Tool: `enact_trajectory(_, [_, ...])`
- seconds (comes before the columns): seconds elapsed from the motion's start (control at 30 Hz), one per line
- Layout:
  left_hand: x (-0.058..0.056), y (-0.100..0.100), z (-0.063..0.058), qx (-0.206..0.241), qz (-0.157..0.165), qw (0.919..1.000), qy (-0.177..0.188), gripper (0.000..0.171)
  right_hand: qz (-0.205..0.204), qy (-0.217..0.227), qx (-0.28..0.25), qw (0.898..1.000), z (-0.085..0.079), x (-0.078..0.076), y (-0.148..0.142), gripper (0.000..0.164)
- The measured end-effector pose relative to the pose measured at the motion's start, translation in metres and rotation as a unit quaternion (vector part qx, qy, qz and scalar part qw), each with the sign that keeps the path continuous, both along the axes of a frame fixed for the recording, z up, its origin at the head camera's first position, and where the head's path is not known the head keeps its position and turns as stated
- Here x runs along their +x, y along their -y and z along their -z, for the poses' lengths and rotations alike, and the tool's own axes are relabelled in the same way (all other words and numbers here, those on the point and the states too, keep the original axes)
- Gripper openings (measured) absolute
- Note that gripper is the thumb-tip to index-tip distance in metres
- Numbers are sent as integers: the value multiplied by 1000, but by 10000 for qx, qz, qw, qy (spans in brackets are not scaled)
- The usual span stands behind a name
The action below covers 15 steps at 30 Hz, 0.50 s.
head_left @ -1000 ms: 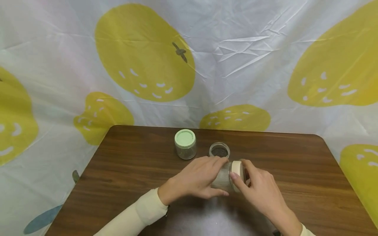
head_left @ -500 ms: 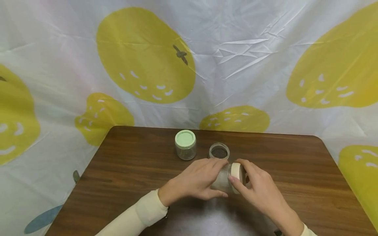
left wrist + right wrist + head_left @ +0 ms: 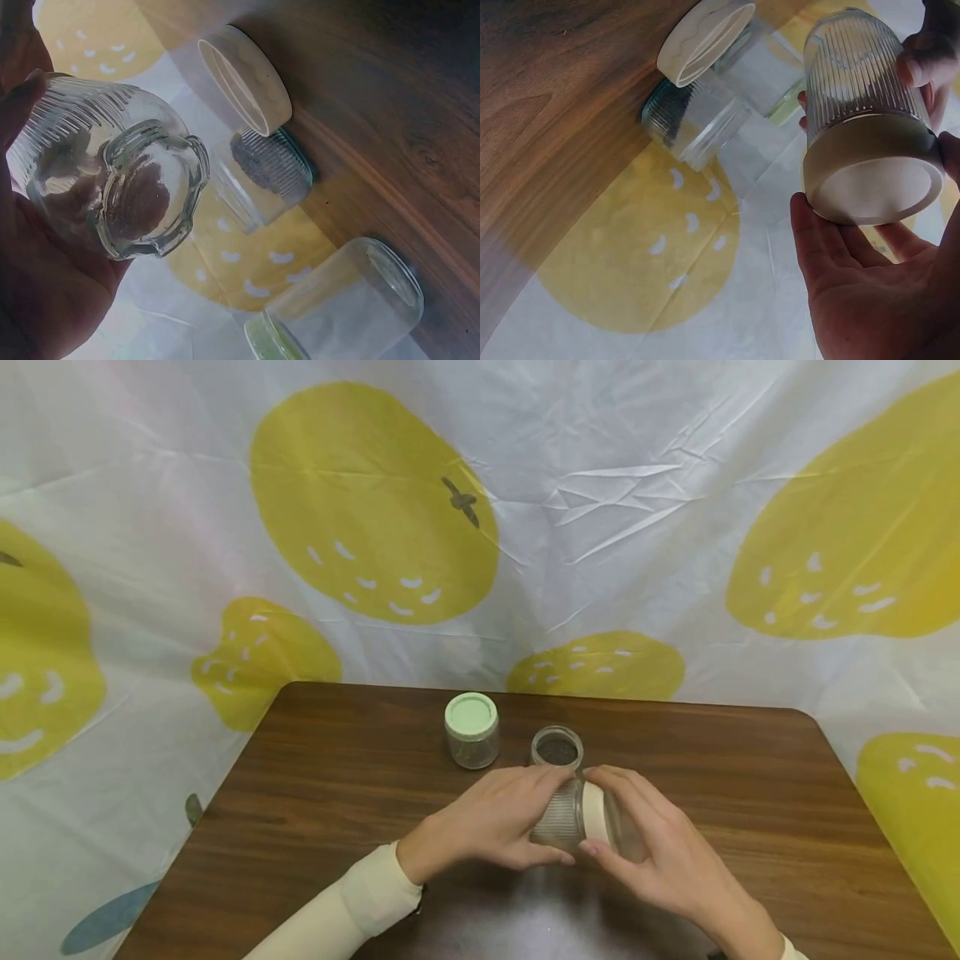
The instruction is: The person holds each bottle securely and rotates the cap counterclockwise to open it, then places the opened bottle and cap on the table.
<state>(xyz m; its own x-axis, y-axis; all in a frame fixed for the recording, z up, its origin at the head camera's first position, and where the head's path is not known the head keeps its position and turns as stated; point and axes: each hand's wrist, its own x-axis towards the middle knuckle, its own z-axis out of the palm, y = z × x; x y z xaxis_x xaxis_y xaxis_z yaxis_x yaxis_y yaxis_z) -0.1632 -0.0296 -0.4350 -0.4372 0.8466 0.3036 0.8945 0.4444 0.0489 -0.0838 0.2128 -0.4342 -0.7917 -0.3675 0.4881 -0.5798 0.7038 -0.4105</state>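
A ribbed glass jar (image 3: 557,821) lies tipped sideways between the two hands. My left hand (image 3: 501,820) grips its body, fingers over the top and thumb below. On the jar's right-hand end sits a cream lid (image 3: 595,812), which my right hand (image 3: 667,847) holds by its rim between fingers and thumb. In the left wrist view the jar's scalloped glass base (image 3: 154,191) faces the camera. The right wrist view shows the lid's round flat top (image 3: 877,189), seated on the jar's mouth.
Behind the hands stands an open glass jar (image 3: 557,748) with dark contents. To its left is a glass jar with a pale green lid (image 3: 472,717). A loose cream lid (image 3: 251,82) lies on the wooden table (image 3: 360,752), hidden in the head view. A fruit-print cloth (image 3: 600,543) hangs behind.
My right hand has shifted slightly around the cream lid, its fingers reaching further left over the rim and its thumb lower. My left hand keeps its grip on the jar.
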Motion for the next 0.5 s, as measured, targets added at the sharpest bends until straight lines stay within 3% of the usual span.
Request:
enact_trajectory(0.3, [0, -2, 5, -39, 17, 10000, -5, 97, 102, 226, 140, 9996, 0, 0, -2, 76])
enact_trajectory(0.4, [0, -2, 5, -80, 6, 10000, -24, 97, 577, 457, 211, 9971, 1, 1, -2, 72])
enact_trajectory(0.5, [0, -2, 3, -148, -38, 9999, -47, 99, 1257, 938, 206, 9874, -2, 1, 1, 54])
